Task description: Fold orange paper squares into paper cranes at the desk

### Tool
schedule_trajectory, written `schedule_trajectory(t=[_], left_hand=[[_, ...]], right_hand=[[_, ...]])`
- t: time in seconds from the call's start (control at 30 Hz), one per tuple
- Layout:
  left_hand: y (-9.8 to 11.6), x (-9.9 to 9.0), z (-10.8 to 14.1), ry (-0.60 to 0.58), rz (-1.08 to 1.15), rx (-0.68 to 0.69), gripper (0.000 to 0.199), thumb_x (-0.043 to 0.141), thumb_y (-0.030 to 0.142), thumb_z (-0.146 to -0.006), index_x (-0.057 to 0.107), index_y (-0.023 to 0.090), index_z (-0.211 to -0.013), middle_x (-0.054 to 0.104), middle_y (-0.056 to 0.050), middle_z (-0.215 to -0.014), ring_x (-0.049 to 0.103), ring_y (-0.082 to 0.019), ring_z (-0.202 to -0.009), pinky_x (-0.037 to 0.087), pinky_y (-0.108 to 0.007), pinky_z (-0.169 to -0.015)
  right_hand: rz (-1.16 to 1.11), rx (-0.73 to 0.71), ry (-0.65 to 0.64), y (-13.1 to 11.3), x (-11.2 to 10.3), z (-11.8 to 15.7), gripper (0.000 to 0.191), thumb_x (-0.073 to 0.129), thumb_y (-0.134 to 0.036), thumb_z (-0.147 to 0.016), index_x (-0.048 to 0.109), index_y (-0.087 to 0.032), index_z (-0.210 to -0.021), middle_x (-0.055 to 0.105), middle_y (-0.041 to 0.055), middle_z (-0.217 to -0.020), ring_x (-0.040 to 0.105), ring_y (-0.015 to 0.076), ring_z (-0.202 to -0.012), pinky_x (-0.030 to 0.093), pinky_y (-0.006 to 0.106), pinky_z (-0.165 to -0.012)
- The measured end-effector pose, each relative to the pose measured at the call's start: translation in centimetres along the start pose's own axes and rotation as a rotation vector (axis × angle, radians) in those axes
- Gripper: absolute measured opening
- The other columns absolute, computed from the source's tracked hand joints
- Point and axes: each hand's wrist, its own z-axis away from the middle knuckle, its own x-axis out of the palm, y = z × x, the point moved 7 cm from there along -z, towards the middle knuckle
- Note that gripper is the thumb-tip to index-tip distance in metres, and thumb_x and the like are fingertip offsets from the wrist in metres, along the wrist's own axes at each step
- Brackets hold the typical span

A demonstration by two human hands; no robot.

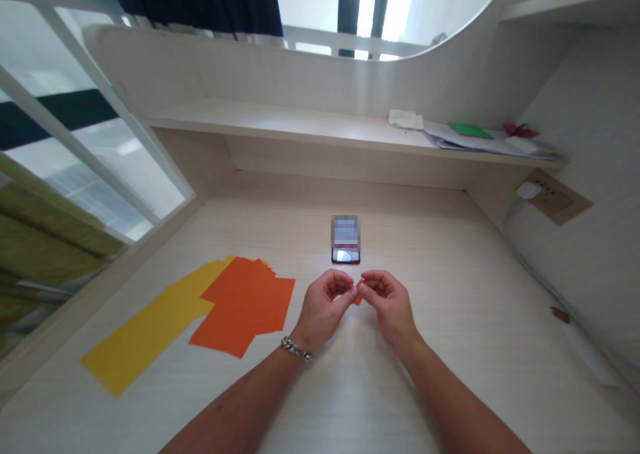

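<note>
Between my two hands is a small piece of folded orange paper point(358, 299), mostly covered by the fingers. My left hand point(326, 306) pinches it from the left, thumb against fingertips; a chain bracelet is on that wrist. From the right, my right hand point(389, 302) pinches the same piece, its thumb close to the left one. The exact folds are too small to make out. Just beyond the fingers a phone point(345, 255) lies flat with its screen lit. Orange paper sheets point(245, 307) lie left of my left hand, overlapping yellow paper sheets point(145, 341).
A raised shelf point(300, 124) runs along the back of the pale desk point(280, 207). On it are papers point(465, 141), a green sheet point(471, 131) and a red folded shape point(520, 131). At right, a cable point(530, 274) hangs from a wall socket point(560, 197).
</note>
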Motion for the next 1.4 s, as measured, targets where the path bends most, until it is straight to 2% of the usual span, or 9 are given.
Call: schedule_trajectory(t=[0.23, 0.37, 0.7, 0.8, 0.9, 0.97, 1.07, 1.3, 1.4], left_hand=[[0.0, 0.1, -0.1, -0.027, -0.033, 0.015, 0.017, 0.068, 0.025, -0.075, 0.055, 0.015, -0.081, 0.059, -0.001, -0.073, 0.059, -0.012, -0.067, 0.048, -0.024, -0.064], [0.0, 0.2, 0.1, -0.029, -0.063, 0.035, 0.015, 0.067, 0.023, -0.076, 0.055, 0.015, -0.082, 0.059, -0.001, -0.074, 0.059, -0.012, -0.068, 0.048, -0.024, -0.065], [-1.2, 1.1, 0.2, -0.185, 0.059, -0.119, 0.024, 0.071, 0.023, -0.072, 0.056, 0.013, -0.089, 0.067, -0.007, -0.08, 0.066, -0.018, -0.075, 0.052, -0.031, -0.072], [-1.0, 0.7, 0.0, -0.127, 0.097, -0.119, 0.025, 0.071, 0.021, -0.071, 0.055, 0.014, -0.088, 0.067, -0.004, -0.075, 0.066, -0.017, -0.071, 0.052, -0.029, -0.068], [-0.9, -0.1, -0.1, -0.026, 0.092, -0.103, 0.028, 0.074, 0.02, -0.068, 0.055, 0.015, -0.089, 0.066, -0.003, -0.073, 0.065, -0.016, -0.069, 0.052, -0.027, -0.066], [-0.9, -0.6, -0.2, 0.03, 0.084, -0.087, 0.031, 0.075, 0.02, -0.066, 0.055, 0.015, -0.089, 0.066, -0.002, -0.072, 0.065, -0.015, -0.068, 0.052, -0.026, -0.066], [-0.9, -1.0, -0.3, 0.065, 0.093, -0.075, 0.03, 0.076, 0.019, -0.065, 0.055, 0.015, -0.088, 0.066, -0.002, -0.071, 0.064, -0.014, -0.067, 0.052, -0.025, -0.065], [-1.1, -0.1, -0.3, -0.028, 0.12, -0.148, 0.028, 0.073, 0.023, -0.069, 0.062, 0.013, -0.093, 0.068, -0.006, -0.075, 0.063, -0.015, -0.068, 0.05, -0.026, -0.065], [-1.2, 0.1, -0.3, -0.061, 0.089, -0.146, 0.021, 0.07, 0.027, -0.072, 0.067, 0.011, -0.085, 0.067, -0.007, -0.077, 0.06, -0.015, -0.068, 0.048, -0.025, -0.064]], right_hand=[[0.007, 0.07, -0.018, 0.1, 0.0, -0.1, 0.032, 0.076, -0.025, -0.065, 0.064, -0.018, -0.093, 0.067, 0.0004, -0.068, 0.062, 0.0151, -0.063, 0.048, 0.029, -0.066], [0.047, 0.149, -0.028, 0.6, -0.2, -0.2, 0.022, 0.075, -0.028, -0.065, 0.067, -0.014, -0.081, 0.069, 0.0045, -0.07, 0.062, 0.0171, -0.064, 0.049, 0.032, -0.065], [0.243, 0.012, 0.014, -0.3, -1.1, -0.4, 0.012, 0.072, -0.026, -0.068, 0.067, -0.015, -0.071, 0.066, 0.002, -0.066, 0.058, 0.0139, -0.061, 0.046, 0.026, -0.06], [0.176, 0.036, 0.023, -0.3, -0.8, -0.3, 0.018, 0.073, -0.029, -0.068, 0.067, -0.016, -0.08, 0.066, 0.002, -0.068, 0.059, 0.0146, -0.062, 0.047, 0.027, -0.061], [0.088, 0.139, -0.057, 0.5, 0.0, -0.2, 0.029, 0.074, -0.033, -0.067, 0.066, -0.017, -0.089, 0.068, 0.0029, -0.074, 0.061, 0.016, -0.067, 0.049, 0.029, -0.064], [0.117, 0.178, -0.121, 0.9, 0.5, -0.1, 0.026, 0.074, -0.035, -0.066, 0.067, -0.016, -0.083, 0.068, 0.0038, -0.073, 0.06, 0.0154, -0.066, 0.048, 0.028, -0.063], [0.18, 0.149, -0.116, 0.9, 0.5, -0.1, 0.021, 0.073, -0.035, -0.068, 0.066, -0.014, -0.071, 0.066, 0.0029, -0.066, 0.056, 0.013, -0.059, 0.044, 0.026, -0.059], [0.321, 0.029, -0.1, 0.2, 0.2, -0.1, 0.015, 0.068, -0.03, -0.074, 0.064, -0.016, -0.069, 0.064, 0.0015, -0.063, 0.054, 0.0134, -0.058, 0.042, 0.025, -0.057], [0.418, 0.009, -0.136, 0.0, 0.3, 0.1, 0.014, 0.066, -0.03, -0.076, 0.065, -0.016, -0.072, 0.066, 0.0027, -0.068, 0.056, 0.0149, -0.062, 0.042, 0.026, -0.058]])
